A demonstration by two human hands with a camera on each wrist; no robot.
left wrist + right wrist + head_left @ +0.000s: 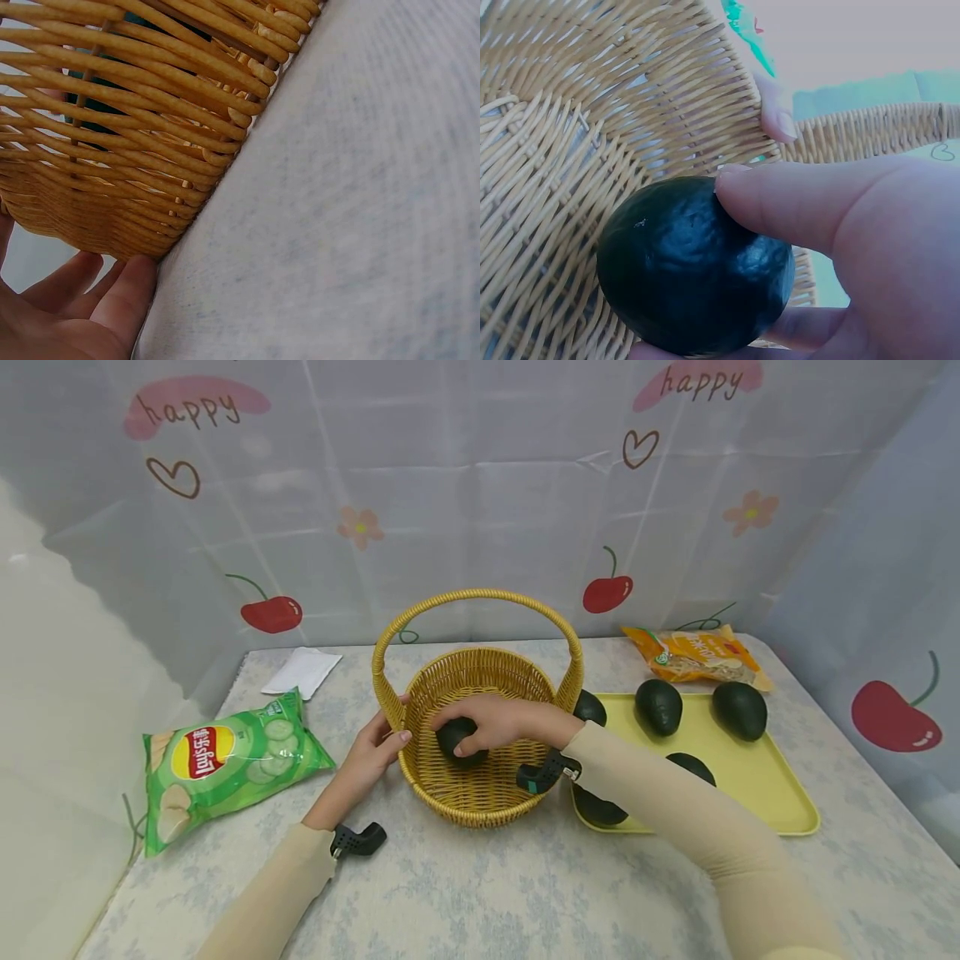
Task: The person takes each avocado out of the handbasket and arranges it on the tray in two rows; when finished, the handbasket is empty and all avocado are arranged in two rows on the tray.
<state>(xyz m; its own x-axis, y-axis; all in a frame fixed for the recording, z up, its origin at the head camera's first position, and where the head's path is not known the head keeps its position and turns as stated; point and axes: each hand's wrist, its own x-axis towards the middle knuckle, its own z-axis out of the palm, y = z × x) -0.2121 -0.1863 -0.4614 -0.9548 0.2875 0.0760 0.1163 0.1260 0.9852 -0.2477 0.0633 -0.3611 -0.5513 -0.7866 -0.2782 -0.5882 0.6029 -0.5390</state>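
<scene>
A yellow wicker basket point(474, 815) with a tall arched handle stands on the table. My right hand point(501, 720) is inside it, gripping a dark green avocado point(453, 739) between thumb and fingers. In the right wrist view, the thumb lies on the top side of that avocado point(682, 270) and the fingers curl beneath. My left hand point(369, 753) holds the basket's left side, its thumb at the rim. From the left wrist, its fingers point(124, 304) press the basket's outer wall point(112, 169) low down, near the tabletop.
Right of the basket, a yellow tray point(757, 785) carries several avocados, among them one at the far corner point(739, 710); my right forearm crosses over it. Behind lies an orange snack packet point(697, 656). To the left are a green chip bag point(232, 764) and a white tissue pack point(302, 672).
</scene>
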